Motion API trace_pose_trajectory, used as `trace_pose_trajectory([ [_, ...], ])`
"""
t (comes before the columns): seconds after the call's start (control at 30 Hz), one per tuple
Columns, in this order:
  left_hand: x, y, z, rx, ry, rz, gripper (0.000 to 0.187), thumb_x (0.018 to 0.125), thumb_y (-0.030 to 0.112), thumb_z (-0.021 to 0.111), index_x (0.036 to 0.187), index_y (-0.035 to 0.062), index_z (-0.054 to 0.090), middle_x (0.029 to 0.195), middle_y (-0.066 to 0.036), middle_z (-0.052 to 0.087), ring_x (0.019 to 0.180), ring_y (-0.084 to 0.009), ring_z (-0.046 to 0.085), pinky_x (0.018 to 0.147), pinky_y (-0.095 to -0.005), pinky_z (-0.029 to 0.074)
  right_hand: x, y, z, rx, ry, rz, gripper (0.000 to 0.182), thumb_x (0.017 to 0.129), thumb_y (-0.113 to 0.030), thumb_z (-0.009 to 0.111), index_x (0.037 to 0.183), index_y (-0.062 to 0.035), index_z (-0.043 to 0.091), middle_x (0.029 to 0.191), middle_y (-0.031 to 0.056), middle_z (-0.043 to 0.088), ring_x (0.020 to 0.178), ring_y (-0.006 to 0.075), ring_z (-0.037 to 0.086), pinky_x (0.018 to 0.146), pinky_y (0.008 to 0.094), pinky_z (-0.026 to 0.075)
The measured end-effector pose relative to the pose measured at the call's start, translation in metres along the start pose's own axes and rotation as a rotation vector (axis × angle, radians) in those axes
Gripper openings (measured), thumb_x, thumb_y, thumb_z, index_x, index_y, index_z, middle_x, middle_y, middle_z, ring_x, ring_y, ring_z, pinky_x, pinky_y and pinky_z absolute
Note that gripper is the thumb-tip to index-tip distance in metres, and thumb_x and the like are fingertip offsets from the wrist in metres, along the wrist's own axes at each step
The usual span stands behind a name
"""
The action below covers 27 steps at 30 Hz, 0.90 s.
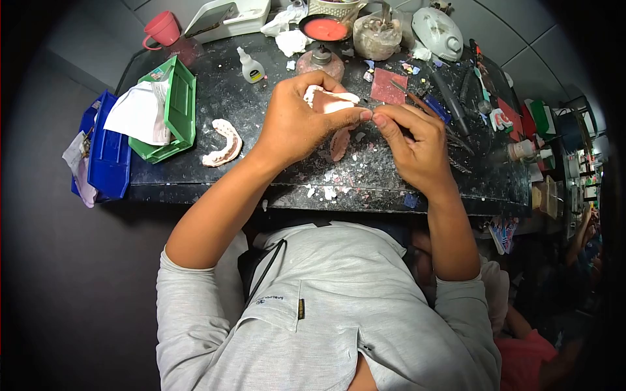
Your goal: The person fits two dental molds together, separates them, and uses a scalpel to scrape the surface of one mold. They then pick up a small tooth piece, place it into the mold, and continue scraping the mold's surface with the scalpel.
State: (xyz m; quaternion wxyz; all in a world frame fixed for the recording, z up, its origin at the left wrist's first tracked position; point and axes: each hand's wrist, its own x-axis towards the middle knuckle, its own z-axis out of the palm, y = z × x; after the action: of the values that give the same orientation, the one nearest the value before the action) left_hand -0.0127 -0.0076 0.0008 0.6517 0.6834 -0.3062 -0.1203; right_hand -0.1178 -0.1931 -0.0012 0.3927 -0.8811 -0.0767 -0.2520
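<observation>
Holding denture cast [324, 101] over black bench [274, 176] — left hand [297, 124] clasped round it, right hand [414, 146] pinching thin tool [409, 98] beside it. Cast likely light, stiff, brittle — grip by base.

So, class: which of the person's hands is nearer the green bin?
Left. The left hand is just right of the green bin in the picture; the right hand lies farther right, beyond it.

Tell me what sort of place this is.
Most likely a dental laboratory workbench. The left hand holds a denture cast while the right hand works on it with a thin tool. Another arch-shaped cast lies on the dark, chip-strewn benchtop, beside a small burner.
</observation>
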Motion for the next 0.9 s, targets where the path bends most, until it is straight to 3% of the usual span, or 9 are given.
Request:
trace_pose_trajectory([
  [0.17, 0.001, -0.001, 0.0, -0.062, -0.016, -0.03, 0.027, 0.079, 0.011, 0.087, 0.091, -0.0004, 0.066, 0.083, -0.005, 0.071, 0.074, -0.0067, 0.063, 0.064, -0.0216, 0.05, -0.001, 0.0, 0.002, -0.017, 0.004, 0.031, 0.02, 0.096, -0.018, 0.068, 0.101, 0.0013, 0.074, 0.077, 0.0107, 0.067, 0.062, 0.0173, 0.061, 0.057, 0.0306, 0.047],
  [0.33, 0.002, -0.003, 0.001, -0.034, -0.011, -0.047, 0.026, 0.079, 0.008, 0.086, 0.085, 0.0028, 0.062, 0.076, -0.004, 0.069, 0.061, -0.0038, 0.058, 0.049, -0.0198, 0.041, -0.002, 0.001, 0.008, 0.032, 0.051, 0.037, 0.019, 0.095, -0.016, 0.069, 0.099, 0.0018, 0.074, 0.074, 0.0134, 0.067, 0.061, 0.0203, 0.063, 0.057, 0.0324, 0.047],
  [0.9, 0.0, -0.001, 0.021, -0.151, 0.14, -0.079, 0.025, 0.08, 0.006, 0.085, 0.082, 0.0036, 0.06, 0.071, -0.003, 0.066, 0.053, -0.0038, 0.054, 0.044, -0.0197, 0.039, -0.003, -0.01, 0.019, -0.189, 0.239, 0.002, 0.016, 0.094, -0.014, 0.069, 0.096, 0.0005, 0.073, 0.072, 0.0169, 0.064, 0.06, 0.0346, 0.062, 0.054, 0.0407, 0.046],
])
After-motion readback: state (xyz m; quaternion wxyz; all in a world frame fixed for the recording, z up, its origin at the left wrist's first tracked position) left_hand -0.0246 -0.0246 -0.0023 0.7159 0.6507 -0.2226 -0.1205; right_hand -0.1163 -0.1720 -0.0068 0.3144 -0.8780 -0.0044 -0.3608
